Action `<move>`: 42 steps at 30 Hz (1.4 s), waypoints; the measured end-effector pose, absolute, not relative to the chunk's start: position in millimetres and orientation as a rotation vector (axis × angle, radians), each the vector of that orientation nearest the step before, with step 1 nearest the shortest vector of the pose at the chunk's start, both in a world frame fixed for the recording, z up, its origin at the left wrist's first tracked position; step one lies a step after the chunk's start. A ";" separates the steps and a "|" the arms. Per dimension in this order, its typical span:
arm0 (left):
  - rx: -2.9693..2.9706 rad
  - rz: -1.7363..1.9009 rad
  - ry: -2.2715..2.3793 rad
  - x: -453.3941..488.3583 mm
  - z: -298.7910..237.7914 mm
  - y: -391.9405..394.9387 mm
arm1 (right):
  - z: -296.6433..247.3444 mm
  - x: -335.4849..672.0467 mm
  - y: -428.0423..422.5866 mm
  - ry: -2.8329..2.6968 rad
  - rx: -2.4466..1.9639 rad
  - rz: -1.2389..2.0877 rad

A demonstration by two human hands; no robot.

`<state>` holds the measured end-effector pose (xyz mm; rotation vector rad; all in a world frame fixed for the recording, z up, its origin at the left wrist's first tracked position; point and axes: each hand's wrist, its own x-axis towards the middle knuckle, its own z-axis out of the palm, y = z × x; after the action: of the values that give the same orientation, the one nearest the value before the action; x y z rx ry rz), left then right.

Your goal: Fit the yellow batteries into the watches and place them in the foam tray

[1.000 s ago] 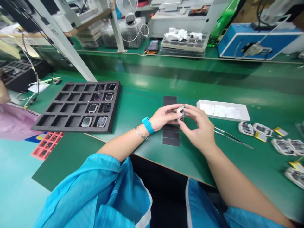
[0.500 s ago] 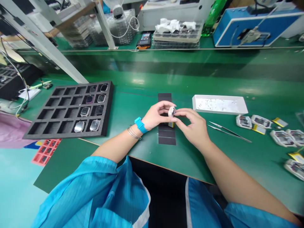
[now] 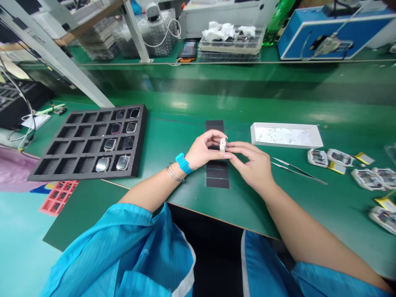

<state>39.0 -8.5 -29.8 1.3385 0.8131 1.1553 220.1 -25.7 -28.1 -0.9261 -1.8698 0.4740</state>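
My left hand (image 3: 205, 149) and my right hand (image 3: 251, 164) meet over the green bench, both pinching a small white watch case (image 3: 222, 144) between their fingertips. The case hangs just above a strip of dark rectangular pads (image 3: 216, 167) lying on the bench. A blue band and thin bangles circle my left wrist. To the left lies a black foam tray (image 3: 77, 144) with several watch bodies in its right-hand cells. Metal tweezers (image 3: 297, 170) lie on the bench just right of my right hand.
A white shallow tray (image 3: 286, 135) with tiny parts sits behind the tweezers. Several open watch cases and yellow parts (image 3: 365, 175) are scattered at the right. A blue machine (image 3: 328, 33), stacked trays and a metal frame leg (image 3: 62, 62) stand along the back.
Both hands stay together on the watch case, which has turned slightly between the fingers. The view has shifted a little, so the trays appear further left.
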 end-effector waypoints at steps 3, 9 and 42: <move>1.368 1.162 0.823 39.2 -30.2 -8.6 | -28.3 220.2 -25.7 -1.868 -0.921 0.475; 1.270 1.150 0.806 40.7 -29.1 -9.6 | -28.6 219.3 -25.4 -1.840 -0.928 0.474; 1.067 1.053 0.606 36.0 -22.9 -6.0 | -28.7 220.4 -25.2 -1.744 -0.912 0.592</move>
<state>36.0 -6.0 -22.9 1.0670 0.6060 1.0529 220.4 -25.2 -28.7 -0.9122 -1.7439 0.5921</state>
